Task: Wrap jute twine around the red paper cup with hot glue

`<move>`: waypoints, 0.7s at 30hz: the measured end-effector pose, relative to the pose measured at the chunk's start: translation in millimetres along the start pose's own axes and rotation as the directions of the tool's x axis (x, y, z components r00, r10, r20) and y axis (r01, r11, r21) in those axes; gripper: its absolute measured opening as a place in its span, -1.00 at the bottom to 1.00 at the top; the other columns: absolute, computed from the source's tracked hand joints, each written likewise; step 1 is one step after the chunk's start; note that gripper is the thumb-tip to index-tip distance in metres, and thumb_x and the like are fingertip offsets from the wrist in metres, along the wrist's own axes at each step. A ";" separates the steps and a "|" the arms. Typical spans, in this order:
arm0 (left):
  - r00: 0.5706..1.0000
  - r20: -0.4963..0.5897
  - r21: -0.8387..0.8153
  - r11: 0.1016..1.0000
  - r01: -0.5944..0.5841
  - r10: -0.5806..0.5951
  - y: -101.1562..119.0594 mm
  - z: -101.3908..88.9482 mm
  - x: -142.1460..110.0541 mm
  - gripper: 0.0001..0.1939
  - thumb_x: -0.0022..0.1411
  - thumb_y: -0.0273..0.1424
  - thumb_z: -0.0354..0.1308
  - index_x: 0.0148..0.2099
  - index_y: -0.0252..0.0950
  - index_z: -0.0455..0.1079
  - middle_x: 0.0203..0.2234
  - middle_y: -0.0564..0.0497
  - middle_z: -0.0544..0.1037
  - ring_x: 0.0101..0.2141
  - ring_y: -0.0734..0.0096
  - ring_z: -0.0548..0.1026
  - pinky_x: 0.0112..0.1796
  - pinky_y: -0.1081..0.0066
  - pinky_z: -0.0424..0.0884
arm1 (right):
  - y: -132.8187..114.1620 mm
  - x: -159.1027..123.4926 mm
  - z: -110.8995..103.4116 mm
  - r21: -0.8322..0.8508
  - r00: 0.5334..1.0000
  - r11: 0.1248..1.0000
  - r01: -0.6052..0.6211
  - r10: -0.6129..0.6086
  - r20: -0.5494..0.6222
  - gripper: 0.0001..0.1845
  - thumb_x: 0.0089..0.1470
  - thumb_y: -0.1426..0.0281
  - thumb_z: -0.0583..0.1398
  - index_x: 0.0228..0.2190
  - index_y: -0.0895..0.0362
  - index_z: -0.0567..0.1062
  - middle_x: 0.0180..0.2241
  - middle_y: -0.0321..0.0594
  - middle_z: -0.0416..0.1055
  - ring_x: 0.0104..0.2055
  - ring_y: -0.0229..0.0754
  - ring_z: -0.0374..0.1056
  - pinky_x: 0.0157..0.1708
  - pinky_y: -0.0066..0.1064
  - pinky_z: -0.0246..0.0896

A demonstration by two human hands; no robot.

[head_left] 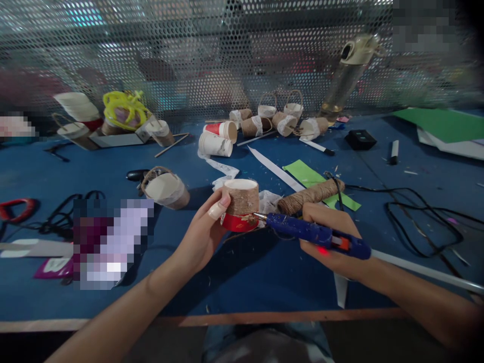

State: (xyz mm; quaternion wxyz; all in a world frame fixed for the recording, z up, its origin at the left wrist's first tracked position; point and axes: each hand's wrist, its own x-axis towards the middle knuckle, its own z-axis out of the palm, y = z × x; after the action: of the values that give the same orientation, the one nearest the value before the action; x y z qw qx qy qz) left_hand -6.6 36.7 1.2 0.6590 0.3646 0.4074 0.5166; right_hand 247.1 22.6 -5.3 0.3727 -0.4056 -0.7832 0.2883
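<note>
My left hand (207, 227) is closed around a red paper cup (240, 222) whose other half is wrapped in brown twine. A bandage covers part of the left thumb. In my right hand (328, 222) is a blue hot glue gun (302, 229), a white glue stick (423, 272) trailing from its back end. Its metal nozzle touches or nearly touches the cup where the twine meets the red band. Behind the glue gun lies a roll of twine (312, 195), and white lace (269, 200) is bunched just behind the cup.
A twine-wrapped cup with a handle (166, 187) stands to the left. Stacked paper cups (215, 143), more wrapped cups (285, 123) and a bottle (346, 80) line the back by a perforated metal screen (189, 60). Black cable (419, 201) loops at right; green paper (308, 174) lies mid-table.
</note>
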 end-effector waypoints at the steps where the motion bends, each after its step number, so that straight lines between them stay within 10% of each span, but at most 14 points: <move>1: 1.000 0.004 -0.007 1.000 0.002 -0.002 0.4 0.7 -0.3 -0.62 0.28 -0.15 0.29 0.08 -0.20 0.59 -0.01 -0.07 0.67 0.05 0.06 0.57 -0.02 0.30 0.54 | 0.3 -0.1 0.0 0.000 1.000 1.000 0.000 0.000 0.000 -0.63 -0.03 0.61 0.21 -0.51 0.04 0.10 -0.54 -0.39 0.10 -0.53 -0.28 0.06 -0.51 -0.33 -0.11; 21: 0.999 0.040 -0.003 1.000 0.002 -0.002 0.1 -0.5 -0.7 -0.65 0.29 -0.19 0.31 0.07 -0.15 0.61 -0.04 -0.04 0.69 -0.03 0.20 0.62 -0.05 0.42 0.53 | 0.4 0.3 0.8 0.010 1.000 1.000 0.017 -0.017 -0.004 -0.65 -0.01 0.58 0.21 -0.50 0.04 0.11 -0.53 -0.39 0.14 -0.53 -0.28 0.07 -0.51 -0.33 -0.10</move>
State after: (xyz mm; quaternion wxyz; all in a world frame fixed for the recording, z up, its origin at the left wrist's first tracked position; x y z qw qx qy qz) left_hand -7.2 36.0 1.2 0.6680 0.3733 0.3938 0.5093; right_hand 246.6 22.9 -6.0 0.3786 -0.3977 -0.7845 0.2882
